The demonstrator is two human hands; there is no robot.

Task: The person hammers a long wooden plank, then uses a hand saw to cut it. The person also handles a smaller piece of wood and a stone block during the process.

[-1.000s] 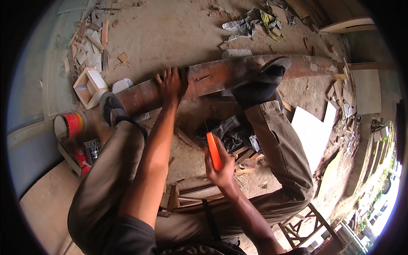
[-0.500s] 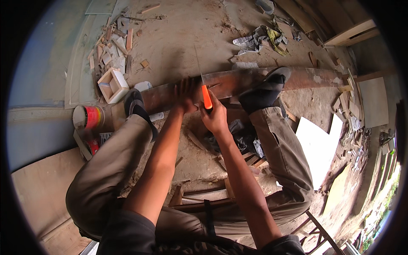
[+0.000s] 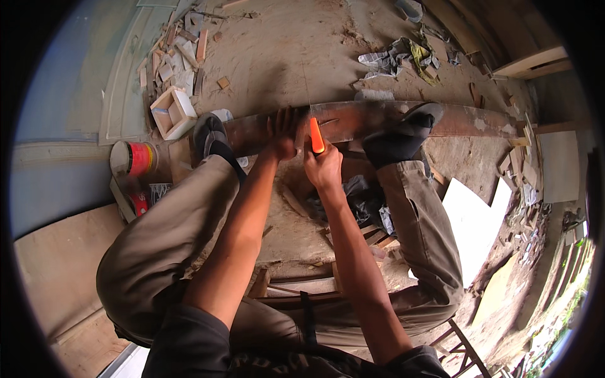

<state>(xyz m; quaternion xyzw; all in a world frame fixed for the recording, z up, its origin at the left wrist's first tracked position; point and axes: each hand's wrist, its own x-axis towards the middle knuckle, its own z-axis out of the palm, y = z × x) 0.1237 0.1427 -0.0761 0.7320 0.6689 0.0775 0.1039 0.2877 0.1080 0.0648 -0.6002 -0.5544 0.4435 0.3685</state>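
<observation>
A dusty concrete floor [image 3: 283, 50] is spreading out under the seated person, littered with wood offcuts and scraps. A long reddish-brown wooden plank [image 3: 372, 120] is lying across the floor in front of them, running from left to right, and both feet are pressing down on it: the left foot in a dark sandal [image 3: 211, 138] near the plank's left end, the right foot in a dark shoe [image 3: 403, 135] further along to the right.

Between the feet, the left hand [image 3: 282, 135] is lying flat on the plank with the fingers spread, its grip released and holding nothing. Just beside it, touching or nearly so, the right hand [image 3: 324, 167] is clenching its grip around an orange-handled tool [image 3: 316, 135], which is standing roughly upright with its top end against the face of the plank. I cannot tell what kind of tip the tool has, since the end is too small to make out.

Off to the person's left, a small open wooden box [image 3: 171, 113] is sitting on the floor, and nearer the knee a round tin with a red and yellow label [image 3: 133, 159] is standing upright. Beyond the plank, a crumpled heap of cloth and paper [image 3: 403, 57] is lying well apart from the hands. A pale flat board [image 3: 472, 220] is resting on the floor to the right of the right leg.
</observation>
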